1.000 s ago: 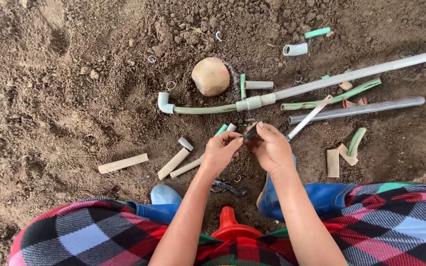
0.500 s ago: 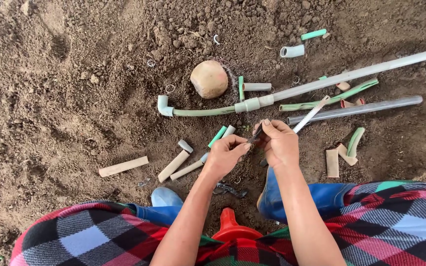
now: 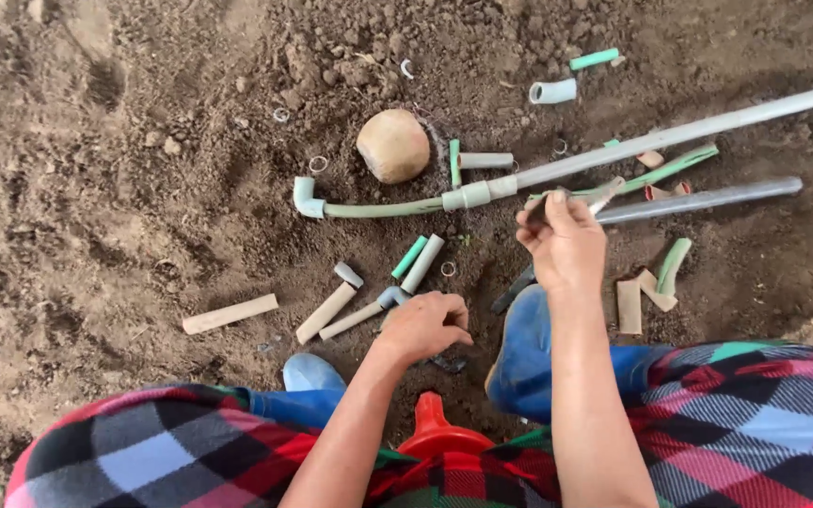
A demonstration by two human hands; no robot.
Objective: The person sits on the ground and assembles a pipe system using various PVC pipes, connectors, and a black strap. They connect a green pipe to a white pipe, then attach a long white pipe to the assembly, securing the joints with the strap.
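- Gripping a short grey pipe piece (image 3: 583,200) in pinched fingers, the right hand (image 3: 565,243) hangs above the soil, just in front of the long white pipe (image 3: 689,134).
- Curled nearly into a fist, the left hand (image 3: 423,325) sits low near the blue boots (image 3: 524,353); whether it holds anything cannot be told.
- Just beyond its knuckles lie a small elbow fitting (image 3: 390,297) and tan and green pipe offcuts (image 3: 422,263).
- Farther out, a round tan stone (image 3: 393,145) rests beside the bent green pipe (image 3: 383,209).

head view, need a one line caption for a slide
Crouched over bare soil strewn with pipe offcuts, the right hand lifts a thin tool while the left hand rests low by a short pipe piece.
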